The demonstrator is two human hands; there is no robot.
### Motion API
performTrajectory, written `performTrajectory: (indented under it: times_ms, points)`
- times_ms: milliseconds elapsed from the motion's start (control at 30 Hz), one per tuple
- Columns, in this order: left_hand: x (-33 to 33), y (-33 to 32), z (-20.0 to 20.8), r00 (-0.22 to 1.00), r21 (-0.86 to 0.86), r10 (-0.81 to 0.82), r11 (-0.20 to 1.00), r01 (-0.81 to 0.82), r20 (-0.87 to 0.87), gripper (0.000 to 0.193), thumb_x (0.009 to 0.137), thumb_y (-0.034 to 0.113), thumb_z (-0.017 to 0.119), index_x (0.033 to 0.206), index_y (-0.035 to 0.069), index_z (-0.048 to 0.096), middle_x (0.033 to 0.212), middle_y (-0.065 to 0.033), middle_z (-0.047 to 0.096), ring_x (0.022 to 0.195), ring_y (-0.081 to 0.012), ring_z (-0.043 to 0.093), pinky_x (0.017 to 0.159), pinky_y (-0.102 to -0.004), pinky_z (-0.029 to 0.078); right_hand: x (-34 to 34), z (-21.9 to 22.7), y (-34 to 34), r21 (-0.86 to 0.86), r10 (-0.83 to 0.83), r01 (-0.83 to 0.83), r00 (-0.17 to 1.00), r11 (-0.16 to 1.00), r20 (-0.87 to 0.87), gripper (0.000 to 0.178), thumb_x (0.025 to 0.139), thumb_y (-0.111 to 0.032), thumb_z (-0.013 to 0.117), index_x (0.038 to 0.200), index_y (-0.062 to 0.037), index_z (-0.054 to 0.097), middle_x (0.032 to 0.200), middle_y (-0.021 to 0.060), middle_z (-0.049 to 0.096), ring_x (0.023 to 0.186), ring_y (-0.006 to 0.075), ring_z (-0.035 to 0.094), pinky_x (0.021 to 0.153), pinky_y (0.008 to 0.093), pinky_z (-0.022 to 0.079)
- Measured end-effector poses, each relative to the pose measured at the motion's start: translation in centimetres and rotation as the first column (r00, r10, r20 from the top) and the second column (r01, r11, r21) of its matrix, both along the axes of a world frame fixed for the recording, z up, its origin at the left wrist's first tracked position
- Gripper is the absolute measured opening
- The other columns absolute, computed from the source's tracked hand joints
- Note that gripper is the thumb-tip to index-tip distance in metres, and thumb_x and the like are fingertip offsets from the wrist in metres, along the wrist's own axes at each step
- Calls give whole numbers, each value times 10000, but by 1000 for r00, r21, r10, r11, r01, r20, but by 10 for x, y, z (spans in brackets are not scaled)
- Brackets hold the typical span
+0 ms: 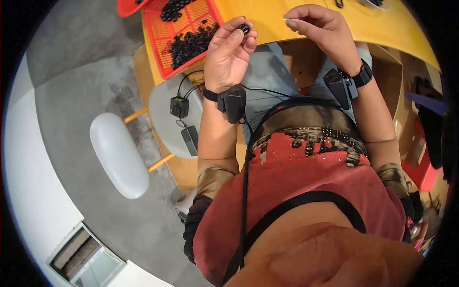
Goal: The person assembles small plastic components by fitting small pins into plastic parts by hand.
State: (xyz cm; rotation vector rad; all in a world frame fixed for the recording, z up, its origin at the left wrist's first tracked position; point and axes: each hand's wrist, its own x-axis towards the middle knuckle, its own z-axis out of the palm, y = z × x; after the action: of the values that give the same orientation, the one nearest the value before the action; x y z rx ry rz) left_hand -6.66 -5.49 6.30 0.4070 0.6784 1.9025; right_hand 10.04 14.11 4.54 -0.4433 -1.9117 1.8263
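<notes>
"One black ring-shaped part (pixel 244 27) is pinched between the thumb and fingers of your left grip (pixel 233 44), over the near edge of the yellow counter (pixel 392 33), by the right edge of the red basket (pixel 158 33)."

"And your right grip (pixel 323 29)?"

"You have it closed narrow, thumb against forefinger, on what seems a small pale sliver (pixel 286 19), too small to name. It is above that same near edge, well to the right of the ring-shaped part."

"How far along are you, then?"

"You have a single ring-shaped part in hand, and your two held pieces are apart, not touching. Many black parts (pixel 192 44) lie loose in your basket at the counter's left end, heaped mostly toward its near edge, with a smaller heap farther back."

"Are yours finished or waiting?"

"I cannot tell you: their details are too small, so what is done and what is left cannot be counted."
</notes>
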Motion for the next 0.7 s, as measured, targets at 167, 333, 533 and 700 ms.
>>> performTrajectory:
  times_ms: [167, 333, 533, 700]
  points:
    - [19, 26, -5, 1000, 27, -16, 1000, 16, 24, 316, 963, 16, 672, 1278, 1, 648, 1167, -139, 703, 1024, -225, 690, 916, -318, 575, 6, 29, -15, -284, -1, -29, 995, 958, -104, 95, 939, -17, 744, 1029, 17, 747, 894, -2, 728, 776, 47, 650, 682, 199, 538]
    - [33, 39, -2, 998, -9, 10, 1000, -10, -68, 321, 968, 35, 678, 1286, 3, 650, 1119, -131, 717, 996, -215, 691, 902, -315, 570, -1, 10, -13, -201, -75, 45, 986, 979, -146, 104, 935, -22, 746, 1028, 22, 755, 908, 12, 728, 772, 71, 662, 678, 216, 543]
    - [31, 39, -5, 999, 3, -37, 999, 37, 21, 278, 982, 93, 688, 1248, 17, 663, 1088, -122, 722, 937, -188, 680, 846, -299, 559, 10, 31, -18, 77, -121, 128, 988, 989, -95, 118, 928, -33, 741, 1031, 22, 761, 897, 39, 719, 780, 87, 670, 674, 231, 540]
    - [37, 46, -11, 992, 13, -1, 1000, -1, 124, 214, 994, 99, 673, 1199, 40, 672, 1067, -113, 725, 907, -174, 670, 829, -297, 560, 16, 42, -19, 262, -137, 159, 985, 952, -102, 125, 924, -44, 726, 1025, 23, 756, 881, 86, 726, 757, 133, 683, 667, 262, 532]
